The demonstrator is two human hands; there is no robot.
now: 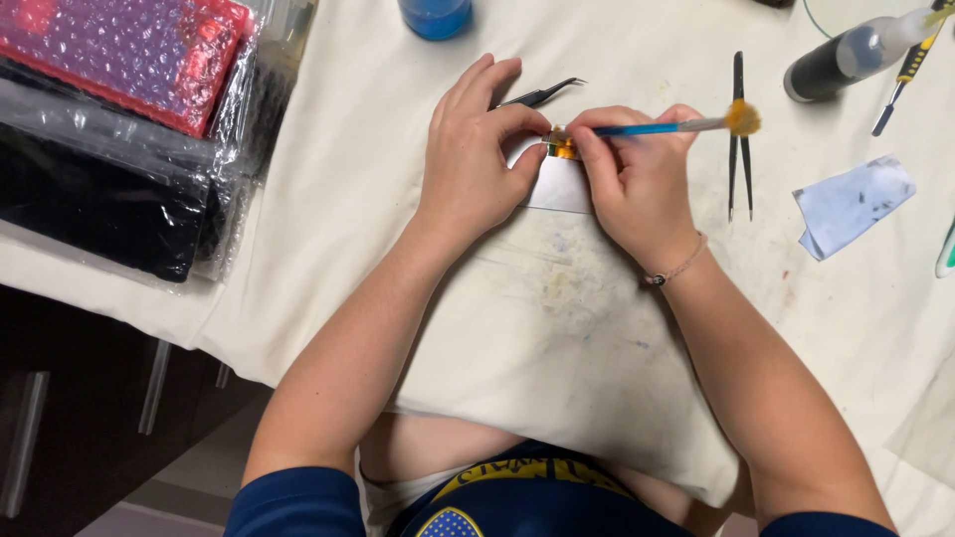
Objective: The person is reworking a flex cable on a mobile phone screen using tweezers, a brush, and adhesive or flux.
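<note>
Pinching orange part point(562, 147) on plate point(559, 187).
Left hand point(473, 149) fingers are pinching tweezers point(542, 94); right hand point(637, 174) fingers are gripping brush point(676, 125) and part.

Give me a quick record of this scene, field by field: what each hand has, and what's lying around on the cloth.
Left hand: holds curved black tweezers, fingertips on a small orange part
Right hand: holds blue-handled brush, also pinching the part
Under the part: grey metal plate
Surface: stained white cloth
Nearby: straight black tweezers, blue wipe, dark bottle
</note>
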